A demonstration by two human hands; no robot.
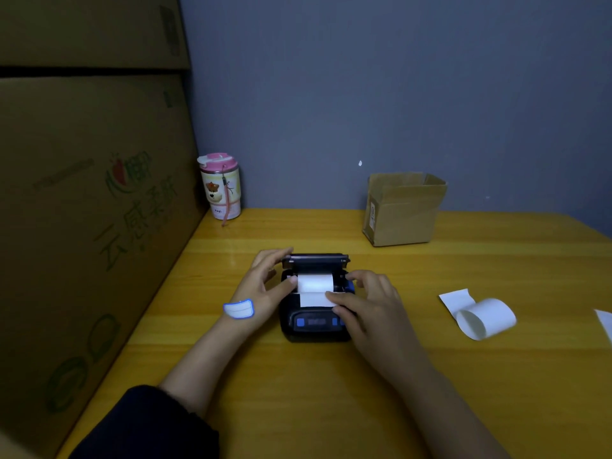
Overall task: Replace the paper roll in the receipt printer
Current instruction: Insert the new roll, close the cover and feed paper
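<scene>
paper roll seated, lid open

the receipt printer [314, 313] sits mid-table, lid raised, paper roll [314, 282] inside. your left hand [261, 286] rests open-fingered at its 9 o'clock side; your right hand [367, 303] pins the paper tail flat. a second roll [485, 318] lies at 3 o'clock.

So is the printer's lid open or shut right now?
Open: the printer lid stands raised at the back, exposing the white paper roll in its bay.

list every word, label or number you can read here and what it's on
"云感柔肤", as best it reads, in large green characters: big cardboard box on the left.
Logo above those characters: too dim to read.
Small label near the foot of the pink-lidded cup: too small to read.
Sticker on the side of the small open carton: too small to read.
Display on the receipt printer: blurred, unreadable.
</scene>
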